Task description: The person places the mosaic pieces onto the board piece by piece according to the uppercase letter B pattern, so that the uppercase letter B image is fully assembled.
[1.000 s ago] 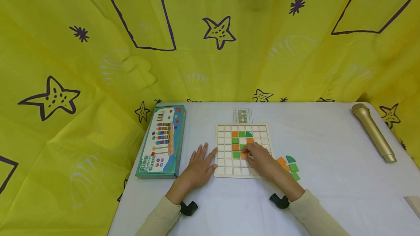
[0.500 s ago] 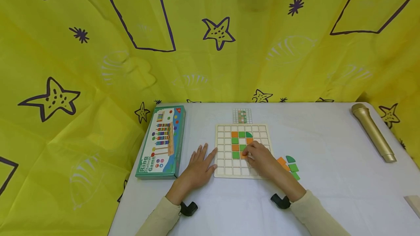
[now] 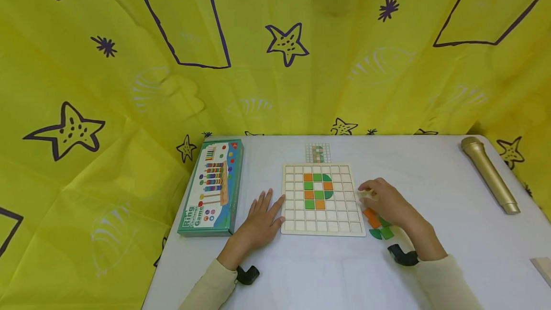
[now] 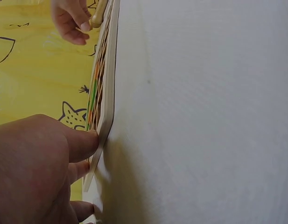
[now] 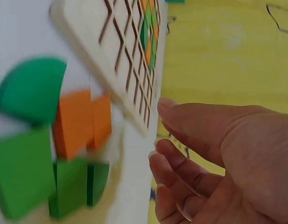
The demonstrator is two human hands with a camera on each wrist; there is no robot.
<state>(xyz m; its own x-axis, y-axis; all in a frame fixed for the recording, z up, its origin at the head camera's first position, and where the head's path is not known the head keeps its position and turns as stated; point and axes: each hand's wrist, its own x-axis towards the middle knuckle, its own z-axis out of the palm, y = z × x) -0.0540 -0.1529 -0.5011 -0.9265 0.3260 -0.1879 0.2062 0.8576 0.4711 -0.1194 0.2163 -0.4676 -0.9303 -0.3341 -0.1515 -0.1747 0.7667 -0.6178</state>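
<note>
A pale wooden grid board (image 3: pixel 297 226) lies mid-table, with orange and green square tiles and dark green quarter-round tiles (image 3: pixel 329 194) set in its cells. My left hand (image 3: pixel 260 224) lies with spread fingers at the board's left edge; in the left wrist view its thumb (image 4: pixel 83 143) touches the rim. Off the board's right edge, my right hand (image 3: pixel 384 201) hovers with bent fingers, thumb and fingertips apart and nothing visible between them. Beside and partly under it are loose tiles: orange ones (image 3: pixel 372 218), green squares (image 3: pixel 387 233) and a dark green quarter-round (image 5: pixel 34 88).
A small pattern card (image 3: pixel 317 153) lies just behind the board. On the left stands a ring game box (image 3: pixel 211 188). A gold microphone (image 3: pixel 490 176) lies at the far right, and a pale flat piece (image 3: pixel 541 269) sits at the right edge. Yellow cloth hangs behind.
My right hand has left the board and moved right, above the loose tiles, uncovering a quarter-round tile in the grid. Some loose tiles have shifted. My left hand has stayed put.
</note>
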